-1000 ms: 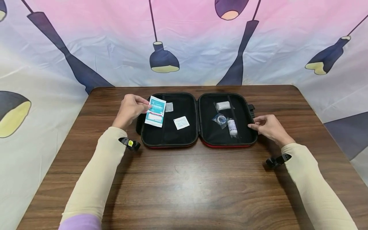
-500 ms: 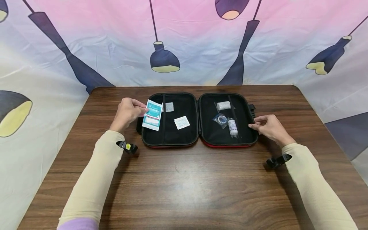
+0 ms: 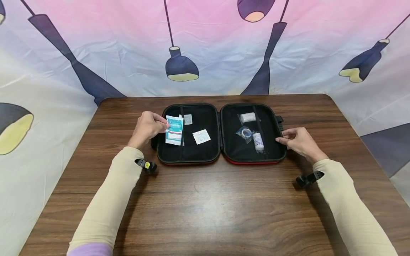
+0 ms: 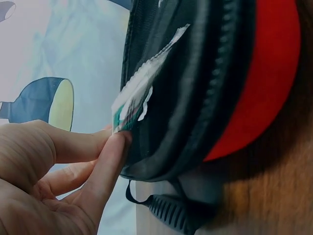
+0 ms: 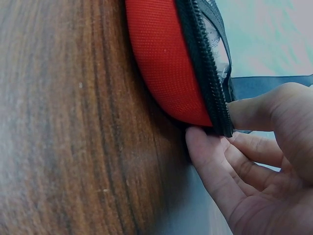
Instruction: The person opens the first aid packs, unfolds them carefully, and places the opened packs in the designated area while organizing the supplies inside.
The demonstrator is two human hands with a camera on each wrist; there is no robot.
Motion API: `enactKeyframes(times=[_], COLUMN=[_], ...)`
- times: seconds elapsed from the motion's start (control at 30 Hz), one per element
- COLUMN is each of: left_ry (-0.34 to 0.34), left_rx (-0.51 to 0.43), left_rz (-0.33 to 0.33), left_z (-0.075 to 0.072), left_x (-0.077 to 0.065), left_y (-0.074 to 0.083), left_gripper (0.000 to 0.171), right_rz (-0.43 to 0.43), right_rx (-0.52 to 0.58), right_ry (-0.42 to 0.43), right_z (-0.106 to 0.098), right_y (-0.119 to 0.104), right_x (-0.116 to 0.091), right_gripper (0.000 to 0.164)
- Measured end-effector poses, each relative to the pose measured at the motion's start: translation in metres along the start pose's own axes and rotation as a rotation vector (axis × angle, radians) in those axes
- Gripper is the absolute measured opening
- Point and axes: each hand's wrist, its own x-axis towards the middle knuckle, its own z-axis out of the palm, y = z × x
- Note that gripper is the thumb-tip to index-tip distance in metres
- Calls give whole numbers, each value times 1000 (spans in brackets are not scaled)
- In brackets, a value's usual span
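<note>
My left hand (image 3: 148, 128) pinches a teal-and-white flat packet (image 3: 174, 130) by its left edge. It is over the left half of an unfolded black case (image 3: 200, 152), and the packet overlaps the dark strap in the head view. In the left wrist view the packet (image 4: 146, 81) tilts up from thumb and finger, close to the zipped rim. At the other end, my right hand (image 3: 299, 141) grips the case's right edge. Seen from the right wrist, thumb and fingers sit either side of the zipper edge, against the red outer shell (image 5: 168, 63).
A white square sachet (image 3: 201, 136) and a smaller one (image 3: 188, 119) lie in the left half. The right half holds a white roll (image 3: 248, 117), a wrapped tape roll (image 3: 246, 133) and a wrapped white cylinder (image 3: 258, 142). Behind the wooden table (image 3: 205, 206) hangs a printed cloth (image 3: 134, 64).
The left hand has brought the packet slightly lower in the head view, first a little left, then back right to the strap. The right hand has stayed at the case's edge.
</note>
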Motion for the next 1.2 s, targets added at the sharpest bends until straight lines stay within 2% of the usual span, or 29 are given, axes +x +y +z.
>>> enactKeyframes(times=[0.2,0.5,0.77,0.9,1.03,1.2], left_ry=[-37,-18,-20,-24,-29,-41], left_rx=[3,9,78,66,52,38], left_rz=[-1,-16,-18,-14,-2,5], left_z=[-1,-6,-6,-7,-3,8], left_x=[-1,-1,-4,-6,-5,-1], left_y=[-1,0,0,0,2,6], left_gripper=[18,20,20,20,20,20], right_rz=[-5,-6,-11,-6,-5,-8], right_rx=[12,14,30,30,29,30], right_ry=[1,13,0,1,1,2], right_z=[1,0,1,0,-1,0], right_y=[-1,0,0,0,0,-1], right_x=[0,0,0,0,1,1], right_gripper=[59,59,59,59,58,57])
